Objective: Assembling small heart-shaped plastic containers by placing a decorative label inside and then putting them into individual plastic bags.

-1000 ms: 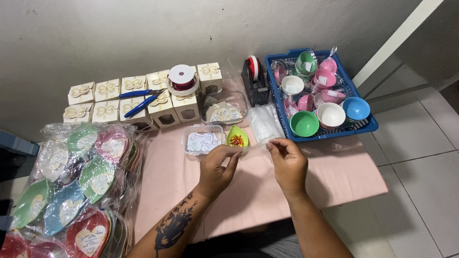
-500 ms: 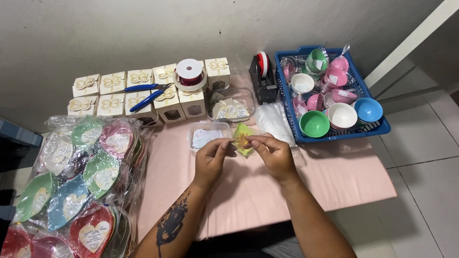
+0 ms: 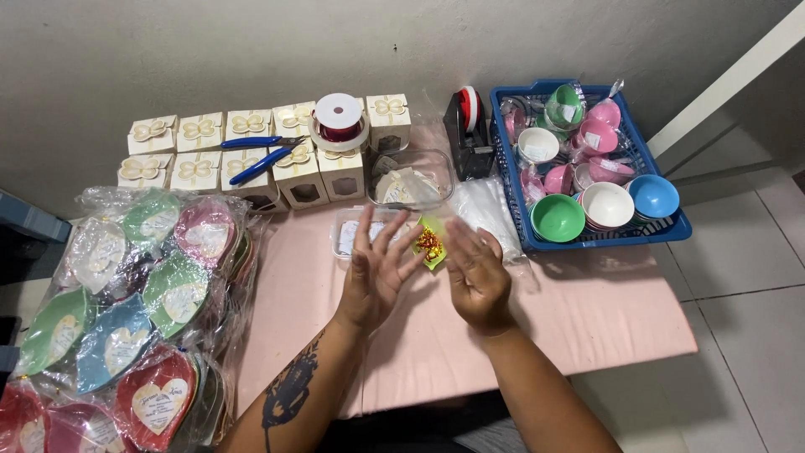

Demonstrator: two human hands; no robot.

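- Head view: left hand [image 3: 379,270] raised over the pink bench [image 3: 587,323], fingers spread wide, palm facing right, holding nothing.
- Right hand [image 3: 476,273] just right of it, fingers straight and loose, gripping nothing.
- Small green wrapped packet with a gold-red bow [image 3: 429,244] sits between the two hands' fingertips, on the far side; can't tell if either hand touches it.
- Clear plastic tray [image 3: 348,233] lies just beyond the left hand.
- Clear tub of tags [image 3: 411,178] farther back, centre.
- Row of cream gift boxes [image 3: 251,159] far left, blue pliers [image 3: 260,155] on top, red ribbon spool [image 3: 338,120] on the boxes.
- Tape dispenser [image 3: 468,134] left of the blue basket [image 3: 679,225], which holds coloured bowls [image 3: 558,216].
- Pile of bagged heart-shaped dishes [image 3: 126,310] near left.
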